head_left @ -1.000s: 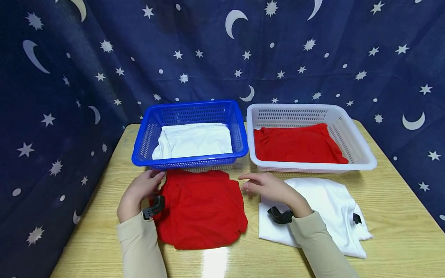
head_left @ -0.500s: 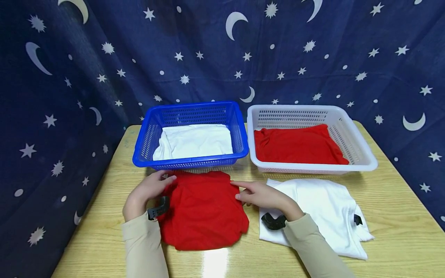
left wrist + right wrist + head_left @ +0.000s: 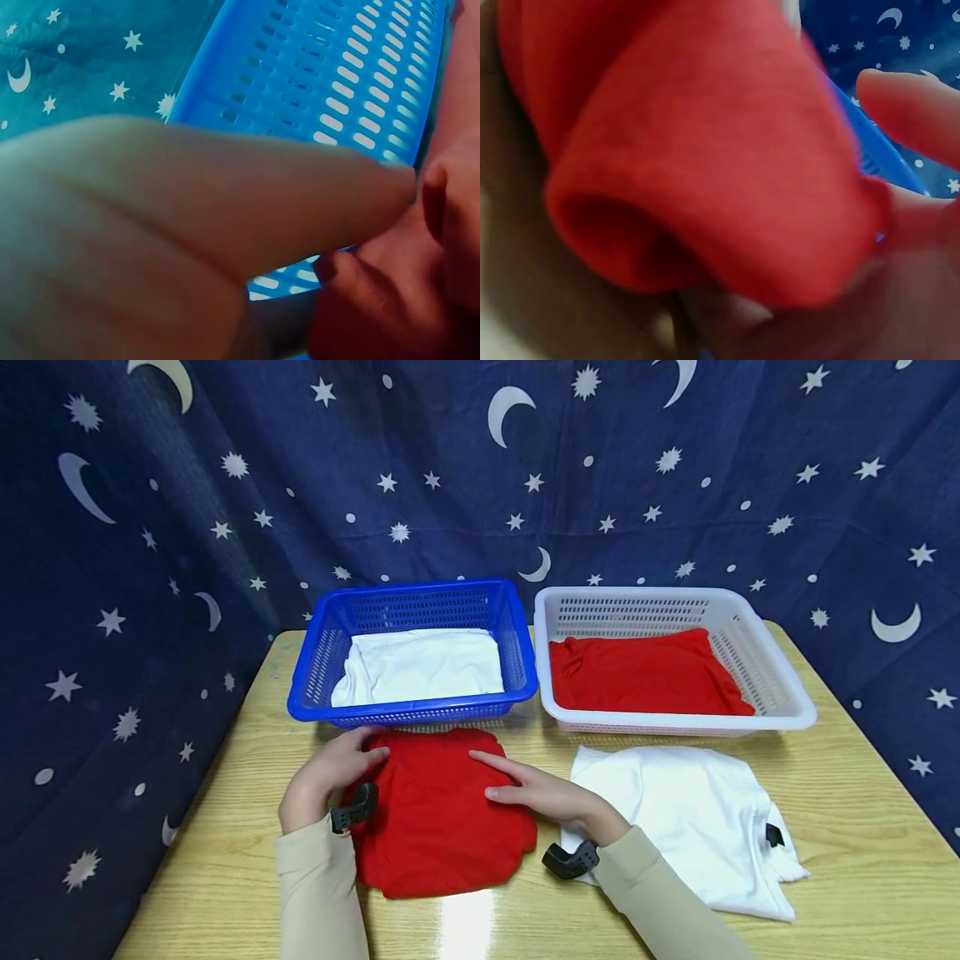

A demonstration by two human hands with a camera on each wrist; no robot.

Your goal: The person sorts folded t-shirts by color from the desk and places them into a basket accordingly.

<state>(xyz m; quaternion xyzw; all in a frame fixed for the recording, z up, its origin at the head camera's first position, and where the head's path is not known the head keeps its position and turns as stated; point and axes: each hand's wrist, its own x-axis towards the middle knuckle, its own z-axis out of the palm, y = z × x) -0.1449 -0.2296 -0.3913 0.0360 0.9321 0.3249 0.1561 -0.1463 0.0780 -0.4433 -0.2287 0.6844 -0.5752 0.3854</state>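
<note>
A folded red garment [image 3: 442, 835] lies in front of the blue basket. At its far left corner my left hand [image 3: 337, 772] grips the edge, thumb on top. The other left fingers are partly hidden. In the left wrist view, one finger [image 3: 322, 195] reaches straight to the red fabric [image 3: 390, 277]. From the right, my right hand [image 3: 547, 793] rests over the garment, its index finger and thumb extended on top. A fold of the red fabric [image 3: 705, 150] fills the right wrist view and hides much of that hand.
The blue basket [image 3: 412, 708] at the back left holds folded white cloth [image 3: 420, 664]. Beside it, a white basket [image 3: 675, 721] contains red cloth [image 3: 645, 677]. A white garment [image 3: 690, 827] lies on the wooden table [image 3: 217, 877], partly under the right forearm. A dark starry curtain [image 3: 450, 443] hangs behind.
My left hand has moved right, and the red garment's left side has shifted inward with it. My right hand has moved left from beside the garment onto its right part.
</note>
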